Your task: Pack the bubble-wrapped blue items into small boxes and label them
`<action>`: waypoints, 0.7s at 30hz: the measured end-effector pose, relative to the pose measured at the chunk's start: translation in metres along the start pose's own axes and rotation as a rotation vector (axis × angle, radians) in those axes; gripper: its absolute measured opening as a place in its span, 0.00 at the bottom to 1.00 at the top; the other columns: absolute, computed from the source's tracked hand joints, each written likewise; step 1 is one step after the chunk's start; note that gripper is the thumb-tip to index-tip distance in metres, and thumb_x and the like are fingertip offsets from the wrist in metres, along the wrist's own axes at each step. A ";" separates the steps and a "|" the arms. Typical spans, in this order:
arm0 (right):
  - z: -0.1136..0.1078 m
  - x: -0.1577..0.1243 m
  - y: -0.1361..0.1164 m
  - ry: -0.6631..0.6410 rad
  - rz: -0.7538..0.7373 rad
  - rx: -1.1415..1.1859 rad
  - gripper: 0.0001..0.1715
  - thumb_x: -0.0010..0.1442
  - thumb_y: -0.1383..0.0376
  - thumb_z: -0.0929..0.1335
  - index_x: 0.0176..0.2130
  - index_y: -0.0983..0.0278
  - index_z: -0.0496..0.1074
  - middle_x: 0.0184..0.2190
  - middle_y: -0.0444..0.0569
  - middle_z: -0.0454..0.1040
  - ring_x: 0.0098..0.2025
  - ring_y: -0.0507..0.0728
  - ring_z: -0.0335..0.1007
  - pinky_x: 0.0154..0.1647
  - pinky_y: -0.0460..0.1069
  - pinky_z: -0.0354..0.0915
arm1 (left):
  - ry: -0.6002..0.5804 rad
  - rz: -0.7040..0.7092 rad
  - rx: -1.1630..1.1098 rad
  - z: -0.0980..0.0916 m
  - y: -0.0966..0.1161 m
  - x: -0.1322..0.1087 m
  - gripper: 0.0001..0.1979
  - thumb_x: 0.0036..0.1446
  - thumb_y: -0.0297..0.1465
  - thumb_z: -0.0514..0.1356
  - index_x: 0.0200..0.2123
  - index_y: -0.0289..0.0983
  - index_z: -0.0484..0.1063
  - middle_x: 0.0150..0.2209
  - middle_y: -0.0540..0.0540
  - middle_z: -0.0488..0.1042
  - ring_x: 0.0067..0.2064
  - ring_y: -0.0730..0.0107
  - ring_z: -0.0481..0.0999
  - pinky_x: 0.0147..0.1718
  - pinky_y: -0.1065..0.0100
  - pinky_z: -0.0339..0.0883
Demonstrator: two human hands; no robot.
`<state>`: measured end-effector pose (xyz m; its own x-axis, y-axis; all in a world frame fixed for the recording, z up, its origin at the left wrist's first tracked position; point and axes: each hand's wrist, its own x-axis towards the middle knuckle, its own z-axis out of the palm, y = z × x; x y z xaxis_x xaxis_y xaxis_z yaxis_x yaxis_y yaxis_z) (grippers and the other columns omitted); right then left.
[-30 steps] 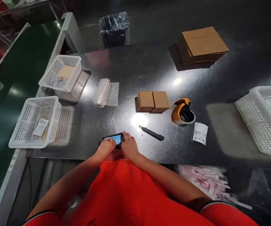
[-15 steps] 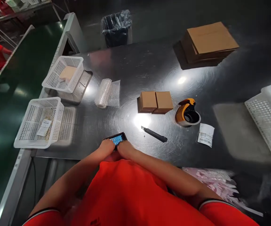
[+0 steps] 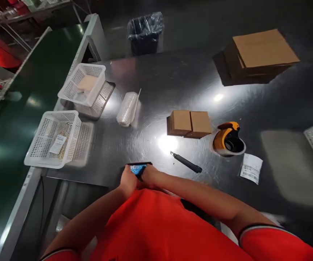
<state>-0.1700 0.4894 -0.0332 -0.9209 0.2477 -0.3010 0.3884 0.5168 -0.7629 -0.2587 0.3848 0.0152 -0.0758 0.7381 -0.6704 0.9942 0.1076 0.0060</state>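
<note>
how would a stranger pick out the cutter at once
On the metal table, find the two small cardboard stacks near its middle. The cutter lies on their near side, right of the right hand. Unlike its neighbours, it is long, thin and black, with a short blade.

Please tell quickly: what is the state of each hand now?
Left hand: closed, holding the dark box at its left end.
Right hand: at the box's right end; fingers hidden, grip cannot be told.

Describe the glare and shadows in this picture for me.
Head view: the strongest glare whitens the metal table near the tip of the utility knife; head view: dark shadow left of the cardboard stack, smaller glare below it; head view: left hand, right hand and small box outside both bright spots.
</note>
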 end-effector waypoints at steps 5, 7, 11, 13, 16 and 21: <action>-0.035 -0.039 0.005 -0.093 -0.293 -0.039 0.09 0.52 0.60 0.72 0.22 0.58 0.73 0.22 0.48 0.75 0.31 0.60 0.73 0.51 0.58 0.68 | 0.251 0.159 -0.147 0.014 -0.024 -0.031 0.13 0.62 0.31 0.60 0.46 0.36 0.81 0.53 0.38 0.79 0.63 0.55 0.71 0.71 0.54 0.50; -0.041 -0.052 0.025 0.076 -0.297 0.033 0.15 0.64 0.59 0.63 0.40 0.55 0.80 0.39 0.54 0.81 0.44 0.62 0.76 0.55 0.60 0.67 | 0.495 0.074 -0.401 0.029 -0.037 -0.042 0.16 0.65 0.31 0.56 0.53 0.39 0.77 0.58 0.40 0.76 0.64 0.58 0.69 0.69 0.51 0.56; -0.034 -0.054 0.074 0.294 -0.011 0.351 0.30 0.60 0.47 0.67 0.58 0.54 0.74 0.62 0.59 0.70 0.64 0.70 0.65 0.60 0.65 0.66 | 0.493 -0.284 -1.243 0.065 -0.056 -0.027 0.31 0.62 0.28 0.56 0.68 0.42 0.59 0.63 0.36 0.68 0.47 0.64 0.78 0.48 0.56 0.75; -0.024 -0.046 0.089 0.141 0.071 0.586 0.40 0.55 0.42 0.69 0.62 0.55 0.70 0.66 0.58 0.66 0.67 0.71 0.62 0.61 0.64 0.66 | 0.280 -0.175 -1.696 0.082 -0.062 -0.007 0.40 0.57 0.35 0.63 0.70 0.43 0.53 0.63 0.35 0.66 0.36 0.71 0.77 0.37 0.64 0.73; -0.008 -0.031 0.095 0.028 0.122 0.768 0.50 0.49 0.37 0.71 0.63 0.57 0.68 0.62 0.58 0.71 0.63 0.72 0.67 0.62 0.63 0.66 | 0.127 0.030 -2.004 0.103 -0.064 0.020 0.52 0.42 0.45 0.74 0.68 0.42 0.58 0.59 0.35 0.70 0.36 0.71 0.76 0.35 0.67 0.68; 0.024 -0.013 0.098 0.244 0.169 0.579 0.51 0.34 0.34 0.74 0.51 0.58 0.74 0.50 0.57 0.78 0.54 0.74 0.73 0.57 0.66 0.69 | 0.024 0.125 -1.946 0.123 -0.043 0.041 0.52 0.24 0.42 0.80 0.58 0.45 0.70 0.50 0.43 0.75 0.45 0.56 0.76 0.46 0.53 0.70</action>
<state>-0.1209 0.5171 -0.1173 -0.7881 0.5012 -0.3574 0.3836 -0.0543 -0.9219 -0.2954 0.3284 -0.1037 -0.0401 0.8044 -0.5927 -0.4333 0.5205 0.7357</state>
